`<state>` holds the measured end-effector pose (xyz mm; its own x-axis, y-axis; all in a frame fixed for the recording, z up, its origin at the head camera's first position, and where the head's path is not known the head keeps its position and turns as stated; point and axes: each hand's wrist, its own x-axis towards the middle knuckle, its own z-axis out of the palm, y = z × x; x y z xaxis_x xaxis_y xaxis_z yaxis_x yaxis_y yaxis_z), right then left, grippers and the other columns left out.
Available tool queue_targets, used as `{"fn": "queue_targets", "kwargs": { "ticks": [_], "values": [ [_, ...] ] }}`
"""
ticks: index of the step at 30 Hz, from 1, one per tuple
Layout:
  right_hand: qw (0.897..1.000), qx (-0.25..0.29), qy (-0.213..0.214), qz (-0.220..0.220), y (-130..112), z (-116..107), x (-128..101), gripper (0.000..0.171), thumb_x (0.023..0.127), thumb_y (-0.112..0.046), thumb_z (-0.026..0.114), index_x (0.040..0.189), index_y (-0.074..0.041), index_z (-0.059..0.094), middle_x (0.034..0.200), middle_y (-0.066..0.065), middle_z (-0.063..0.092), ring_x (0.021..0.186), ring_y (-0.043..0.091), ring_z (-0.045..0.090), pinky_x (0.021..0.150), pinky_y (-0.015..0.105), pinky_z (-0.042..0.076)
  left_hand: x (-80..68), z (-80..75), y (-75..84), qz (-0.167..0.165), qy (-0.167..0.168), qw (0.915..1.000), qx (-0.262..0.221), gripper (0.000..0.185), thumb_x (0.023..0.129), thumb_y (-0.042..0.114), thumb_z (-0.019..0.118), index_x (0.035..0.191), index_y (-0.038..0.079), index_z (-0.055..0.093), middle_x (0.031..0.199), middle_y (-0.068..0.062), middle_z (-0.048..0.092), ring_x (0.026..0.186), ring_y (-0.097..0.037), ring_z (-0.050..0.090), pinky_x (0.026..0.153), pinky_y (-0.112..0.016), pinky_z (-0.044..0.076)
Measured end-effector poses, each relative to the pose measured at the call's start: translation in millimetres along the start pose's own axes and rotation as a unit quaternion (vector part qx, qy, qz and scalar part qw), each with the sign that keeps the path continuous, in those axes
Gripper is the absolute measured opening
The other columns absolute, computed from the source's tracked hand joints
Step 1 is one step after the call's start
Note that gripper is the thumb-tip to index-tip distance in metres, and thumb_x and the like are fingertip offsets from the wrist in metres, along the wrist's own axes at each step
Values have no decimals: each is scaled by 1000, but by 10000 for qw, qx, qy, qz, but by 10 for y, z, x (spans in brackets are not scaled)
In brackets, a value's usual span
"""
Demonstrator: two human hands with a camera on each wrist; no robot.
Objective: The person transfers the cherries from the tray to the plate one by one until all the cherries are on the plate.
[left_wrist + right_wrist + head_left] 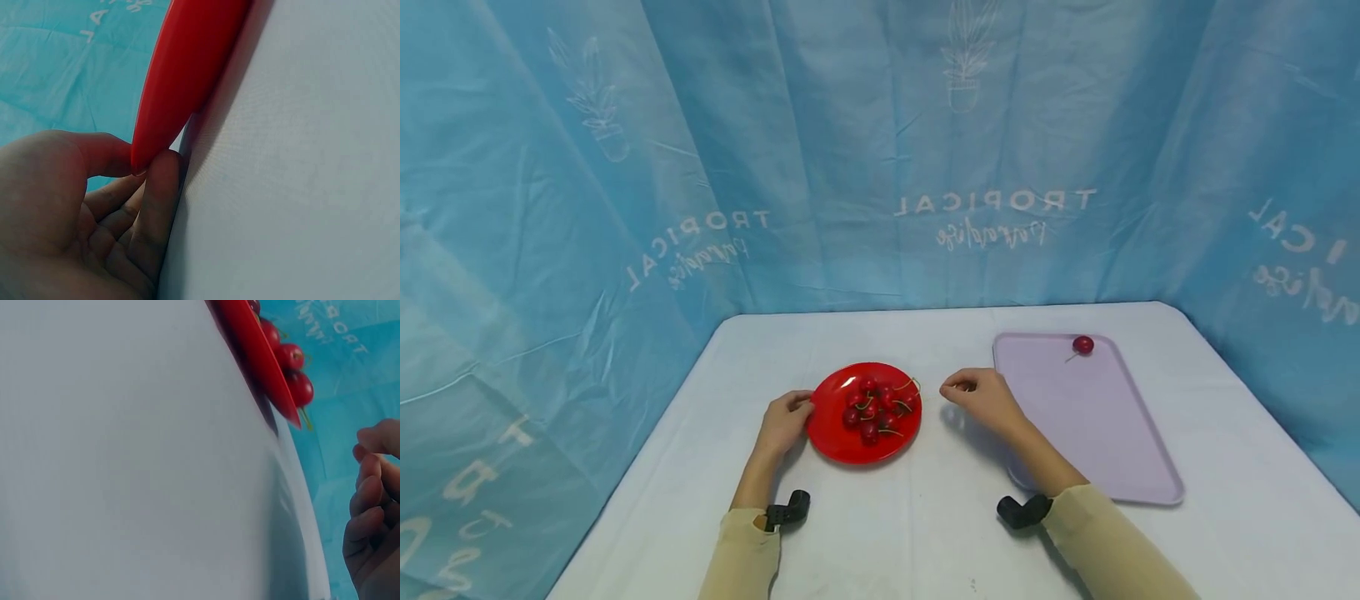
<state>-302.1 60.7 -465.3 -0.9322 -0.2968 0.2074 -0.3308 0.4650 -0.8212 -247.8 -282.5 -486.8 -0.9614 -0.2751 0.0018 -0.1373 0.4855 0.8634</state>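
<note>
Your left hand (786, 421) pinches the red plate (842, 442) rim while your right hand (981, 398), fingers loosely curled and empty, needs another cherry (870, 430).

Both forearms stretched forward in pale sleeves, a dark wrist mount on each; left hand (785, 422) low and turned inward, thumb above and fingers (156, 206) below, pinching a thin edge between them; right hand (981, 397) raised a little, palm down, fingers (369, 506) loosely curled toward the thumb, seemingly holding nothing, though the fingertips are partly hidden; hands well apart, wrists roughly level.
</note>
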Motion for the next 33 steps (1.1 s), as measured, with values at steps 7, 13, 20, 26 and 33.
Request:
{"fn": "queue_targets", "kwargs": {
  "ticks": [7,13,20,26,33],
  "values": [
    [9995,-199,129,225,146,-167,-3,14,85,-24,72,90,-12,74,78,-1,64,70,18,54,59,32,45,-14,8,4,-17,-37,10000,-62,31,94,17,55,121,3,63,110,-12,64,98,-25,59,81,-35,51],
    [9986,-323,206,353,201,-271,9,19,85,-27,73,93,-9,74,78,1,63,71,19,52,59,33,44,4,1,-8,6,-2,9999,-120,31,94,18,54,120,4,64,109,-11,65,95,-24,58,77,-33,51],
    [9988,-246,281,310,242,-359,-6,22,87,-30,71,95,-9,74,81,2,64,74,21,52,62,34,45,-3,-6,6,-39,1,9999,-113,31,94,18,55,120,4,64,109,-11,65,96,-24,59,79,-34,51],
    [9986,-151,331,380,296,-464,-10,33,85,-41,72,96,-10,73,83,2,66,75,20,55,60,31,49,-31,-7,-4,-22,-12,9999,-124,31,94,16,55,120,3,64,108,-12,65,94,-25,60,75,-33,52],
    [9970,-219,436,605,320,-637,34,33,86,-39,70,101,-10,72,89,5,66,79,23,56,64,33,51,-6,4,-1,22,37,10000,-88,31,94,16,54,120,2,63,108,-12,65,95,-24,60,79,-35,51]
  ]
}}
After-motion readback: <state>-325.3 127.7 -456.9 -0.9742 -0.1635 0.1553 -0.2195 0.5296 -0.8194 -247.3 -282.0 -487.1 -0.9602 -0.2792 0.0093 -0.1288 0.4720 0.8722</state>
